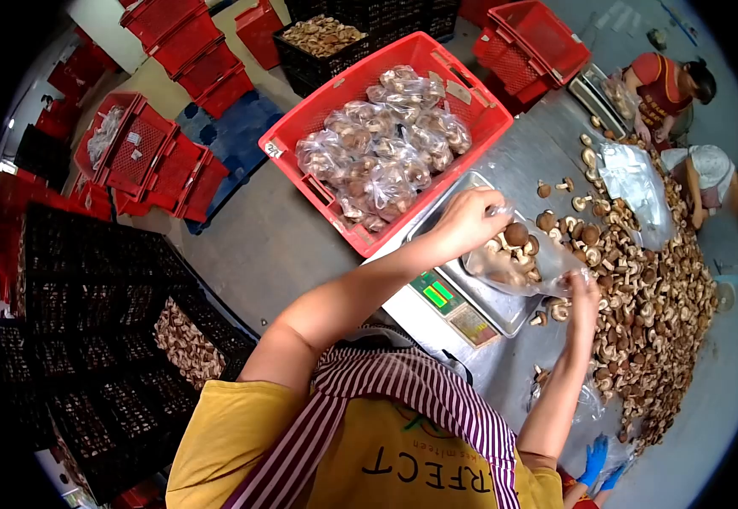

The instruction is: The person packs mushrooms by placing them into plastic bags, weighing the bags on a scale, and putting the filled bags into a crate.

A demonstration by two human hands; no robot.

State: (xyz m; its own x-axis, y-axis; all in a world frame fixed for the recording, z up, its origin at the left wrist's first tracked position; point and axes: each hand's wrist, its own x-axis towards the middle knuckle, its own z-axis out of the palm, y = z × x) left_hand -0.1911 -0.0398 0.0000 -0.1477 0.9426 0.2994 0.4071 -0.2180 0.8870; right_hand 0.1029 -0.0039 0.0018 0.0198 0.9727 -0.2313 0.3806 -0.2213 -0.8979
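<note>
A clear plastic bag (504, 273) with several brown-capped mushrooms (517, 234) in it rests over the metal pan of a weighing scale (517, 316). My left hand (470, 219) grips the bag's rim on one side, fingers closed on the plastic. On the opposite side my right hand (583, 293) pinches the other edge, so the mouth is spread between them. The scale's green display (437, 290) is lit; its digits are too small to read. Beside my right hand spreads a large heap of loose mushrooms (640, 314).
A red crate (280, 140) of filled mushroom bags stands just beyond the scale. Flat plastic bags (636, 187) lie on the heap. Co-workers (661, 85) are across the table, and blue-gloved hands (594, 460) show at lower right. Black crates (106, 339) stand at left.
</note>
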